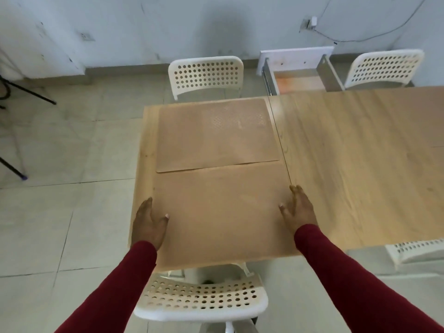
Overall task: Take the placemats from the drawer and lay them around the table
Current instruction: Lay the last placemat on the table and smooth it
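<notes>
A light wood-grain table (348,152) is filling the centre and right of the head view, standing on pale floor tiles (48,212) before a scuffed white wall (168,25). A seam is running across the tabletop from 12 o'clock toward 6 o'clock, just right of the mats. White perforated chairs are sitting around it: one at 12 o'clock (206,74), one at 2 o'clock (384,68), one at 6 o'clock (204,299) under the near edge, and part of a fourth at 4 o'clock (413,251). An open drawer (300,75) is projecting from the far side of the table at 1 o'clock; its interior is showing bare orange-toned wood. A cable (360,40) is hanging along the wall at 1 o'clock.

Two tan placemats are lying flat on the left section of the table. The far placemat (216,133) is sitting toward 12 o'clock; the near placemat (221,212) is lying toward 6 o'clock, its far edge slipping under or meeting the far one's near edge; which of the two cannot be told.

The left hand (149,224) is resting palm-down on the near placemat's 9 o'clock edge, fingers extended and relaxed, thumb pointing inward. The right hand (298,210) is resting likewise at the 3 o'clock edge, fingers straight, tips pointing toward 12 o'clock. Neither is grasping; both are pressing flat. Dark red sleeves (348,272) are covering both forearms.

The near placemat's long axis is running 9 to 3 o'clock, parallel to the table's near edge, which it is slightly overhanging.
</notes>
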